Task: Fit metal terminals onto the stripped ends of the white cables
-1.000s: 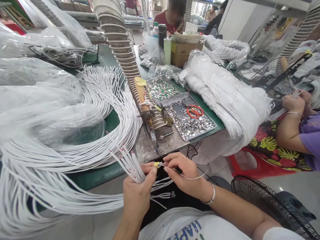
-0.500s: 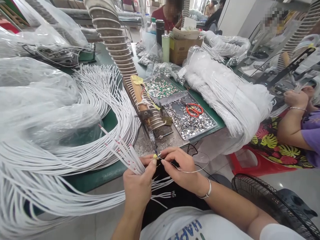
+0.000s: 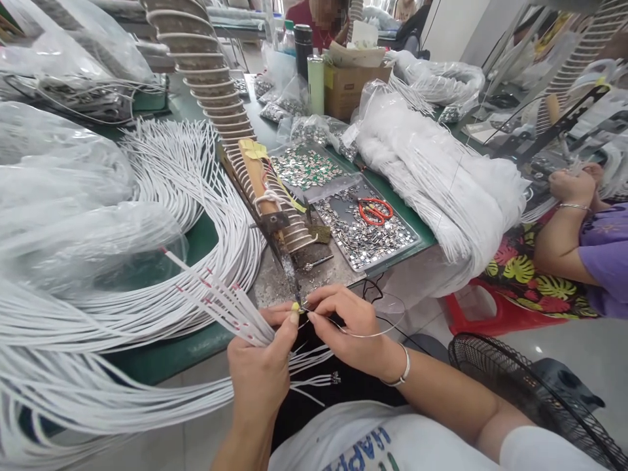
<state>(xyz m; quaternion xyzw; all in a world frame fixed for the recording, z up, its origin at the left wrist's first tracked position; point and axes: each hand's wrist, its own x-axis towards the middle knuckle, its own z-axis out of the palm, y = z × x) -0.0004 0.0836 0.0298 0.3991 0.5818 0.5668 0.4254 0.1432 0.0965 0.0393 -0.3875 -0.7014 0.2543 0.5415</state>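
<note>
Worker's left hand [image 3: 262, 373] grips a fanned bunch of white wires [image 3: 220, 307] at the bench [image 3: 186, 356] edge, thumb and forefinger pinched on a tiny yellowish part [image 3: 295, 306] at one wire end. Right hand [image 3: 350, 327] is closed too, fingertips pinched on a thin solder wire [image 3: 377, 330] that loops out toward 3 o'clock; its tip meets the part just below the iron [image 3: 289, 271], which is fixed at 12 o'clock from the hands. The two hands are nearly touching.

Progress, judged from the layout: early-to-mid. Several wires w/ dark finished-looking ends [image 3: 333, 378] hang at 5 o'clock from the left hand; red-marked ends in the fan point up toward 10 o'clock, apparently not yet joined. A big heap of wires [image 3: 98, 366] at 9 o'clock and a bagged bundle [image 3: 441, 176] at 1 o'clock look untouched.

Wires are thin, white, flexible, w/ short red marks near the tips. Tray [image 3: 366, 229] of small metal chips w/ red scissors [image 3: 375, 210] sits at 1 o'clock. A co-worker's arm [image 3: 559, 235] is at 3 o'clock.
</note>
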